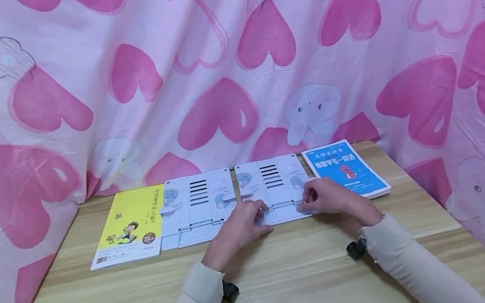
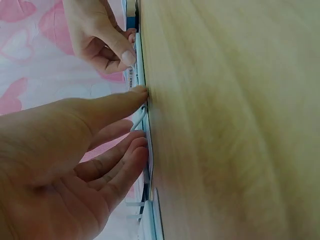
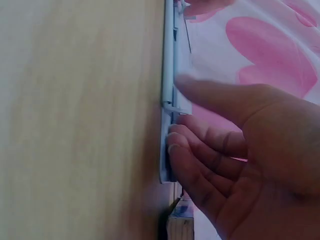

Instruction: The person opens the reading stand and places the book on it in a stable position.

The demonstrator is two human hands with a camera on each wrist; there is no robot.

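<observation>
Two white book stands with printed cartoons lie side by side, the left stand [image 1: 203,193] and the right stand [image 1: 272,184]. A bent wire page holder [image 3: 174,108] runs along the near edge of the right stand. My left hand [image 1: 247,221] is at the left end of this wire, its thumb on the stand's near edge and its fingers apart from the thumb. At the wire's other end is my right hand [image 1: 325,195]. Its bent fingers touch the stand's edge, and the wire's corner shows between thumb and fingers.
Left of the stands lies a yellow children's book [image 1: 130,220], with a thick blue book [image 1: 348,168] on the right. All rest on a wood-grain table [image 1: 295,283]. Behind and beside it hangs a pink curtain [image 1: 207,60] with hearts.
</observation>
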